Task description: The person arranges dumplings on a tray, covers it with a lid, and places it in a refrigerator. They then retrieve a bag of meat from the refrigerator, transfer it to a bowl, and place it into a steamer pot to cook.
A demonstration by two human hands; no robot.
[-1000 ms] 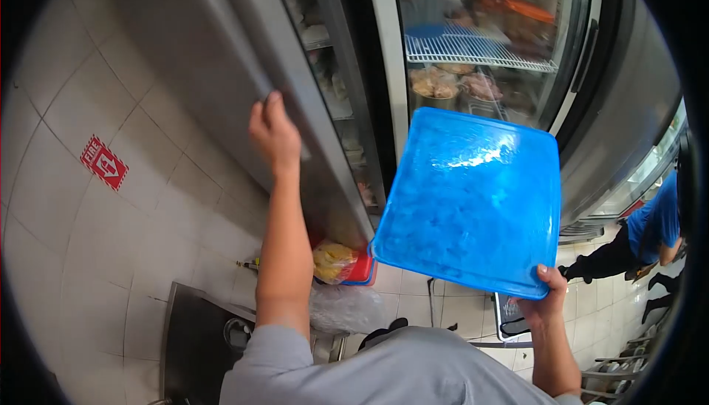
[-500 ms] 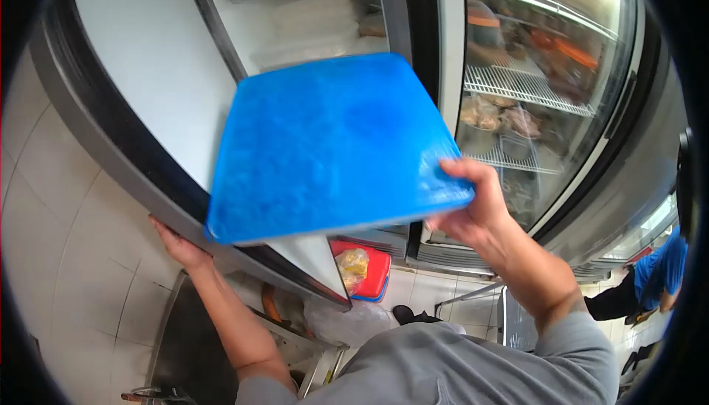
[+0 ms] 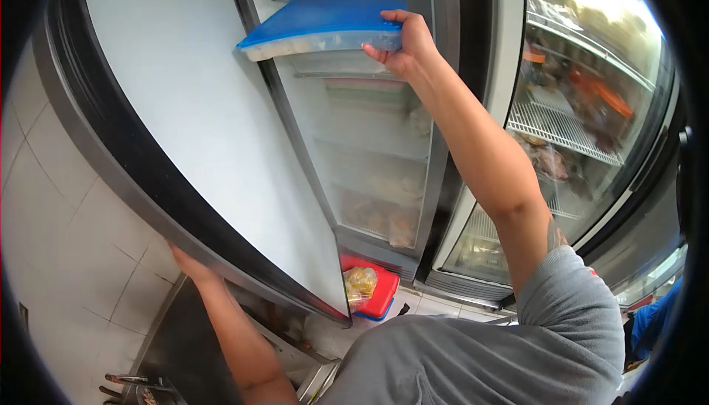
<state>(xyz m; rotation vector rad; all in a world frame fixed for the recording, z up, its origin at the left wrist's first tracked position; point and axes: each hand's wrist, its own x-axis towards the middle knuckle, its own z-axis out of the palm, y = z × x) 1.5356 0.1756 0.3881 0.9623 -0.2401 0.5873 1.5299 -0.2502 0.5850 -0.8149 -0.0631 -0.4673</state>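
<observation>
My right hand [image 3: 410, 44] grips the near right corner of a flat plastic container [image 3: 317, 41] with a blue lid. The thumb lies on top and the fingers curl below. Pale, whitish contents show through its clear side. It sits tilted slightly, partly inside the open fridge [image 3: 369, 128], at the level of an upper shelf. At the lower left, my left hand [image 3: 193, 263] rests with outstretched fingers against the outer side of the fridge door [image 3: 185, 124]; the door partly hides it.
Bags and containers fill the fridge shelves. A glass-door fridge [image 3: 569, 124] stands to the right. Below the open door, a red container [image 3: 385, 287] on the floor carries a bag of yellowish food [image 3: 360, 287]. A person in blue [image 3: 653, 324] is at the far right.
The container has moved up and away from me, into the fridge opening, and turned from showing its whole lid to nearly level. My left hand stays at the door.
</observation>
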